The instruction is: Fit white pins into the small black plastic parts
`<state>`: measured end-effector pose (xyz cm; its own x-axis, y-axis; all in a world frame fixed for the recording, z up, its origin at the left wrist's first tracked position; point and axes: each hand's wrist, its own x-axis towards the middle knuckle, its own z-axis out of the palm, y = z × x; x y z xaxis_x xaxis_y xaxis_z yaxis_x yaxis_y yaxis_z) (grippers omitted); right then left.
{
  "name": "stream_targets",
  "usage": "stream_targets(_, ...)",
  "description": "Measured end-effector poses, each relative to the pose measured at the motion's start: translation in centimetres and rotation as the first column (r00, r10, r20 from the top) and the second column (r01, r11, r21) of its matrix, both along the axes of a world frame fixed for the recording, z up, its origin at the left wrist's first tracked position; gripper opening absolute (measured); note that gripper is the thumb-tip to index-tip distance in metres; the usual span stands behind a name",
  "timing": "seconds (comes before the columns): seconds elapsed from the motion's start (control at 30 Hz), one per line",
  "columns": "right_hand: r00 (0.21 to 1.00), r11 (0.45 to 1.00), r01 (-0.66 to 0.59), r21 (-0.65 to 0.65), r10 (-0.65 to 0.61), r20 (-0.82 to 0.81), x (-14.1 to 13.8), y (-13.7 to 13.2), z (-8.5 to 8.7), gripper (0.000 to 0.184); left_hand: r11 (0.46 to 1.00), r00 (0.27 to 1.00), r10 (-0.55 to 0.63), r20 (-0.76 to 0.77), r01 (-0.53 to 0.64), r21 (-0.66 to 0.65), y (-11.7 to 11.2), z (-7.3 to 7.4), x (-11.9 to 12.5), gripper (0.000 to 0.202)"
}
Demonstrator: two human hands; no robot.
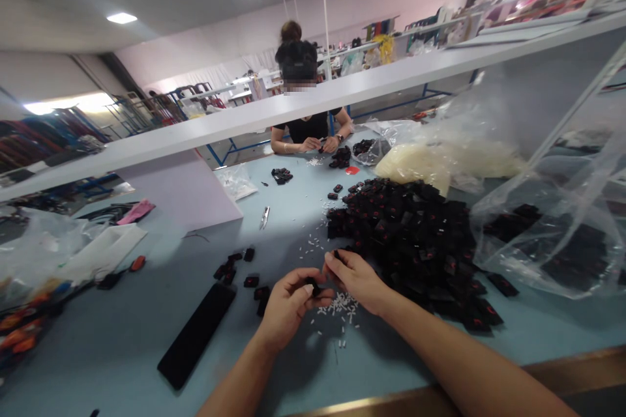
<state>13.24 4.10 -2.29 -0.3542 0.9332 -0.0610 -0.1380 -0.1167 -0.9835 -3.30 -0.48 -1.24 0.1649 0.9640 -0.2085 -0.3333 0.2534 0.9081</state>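
My left hand [291,307] and my right hand [355,280] meet low in the middle of the pale blue table [147,287]. The left fingers close on a small black piece [313,286]. The right fingertips pinch another small black piece [337,255]. Just beyond the right hand lies a large heap of black pieces with red marks [405,251]. Loose white plastic bits [340,308] are scattered under and between my hands. Several black pieces [244,277] lie to the left of my left hand.
A long black pad [197,334] lies at left, with small snips [265,217] beyond it. A clear bag of black pieces [542,234] and a bag of cream material [440,166] sit at right. A white shelf [293,106] crosses the view, and a co-worker [308,127] handles pieces opposite.
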Motion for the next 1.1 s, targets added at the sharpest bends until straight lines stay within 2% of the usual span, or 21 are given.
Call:
stream_targets(0.13, 1.000, 1.000, 0.012, -0.005, -0.012, 0.009, -0.02, -0.04, -0.10, 0.048, 1.000, 1.000, -0.024, 0.015, 0.024, -0.004, 0.08, -0.07, -0.03, 0.025)
stream_targets(0.33, 1.000, 1.000, 0.010, -0.021, -0.011, -0.007, -0.07, 0.00, -0.18, 0.048, 0.999, 1.000, 0.012, 0.025, -0.011, -0.034, -0.03, 0.25, 0.09, 0.025)
stream_targets(1.1, 1.000, 1.000, 0.002, -0.014, -0.002, 0.006, -0.11, 0.07, -0.38, 0.050, 1.000, 0.999, -0.025, -0.022, 0.024, -0.002, -0.07, 0.14, 0.02, 0.018)
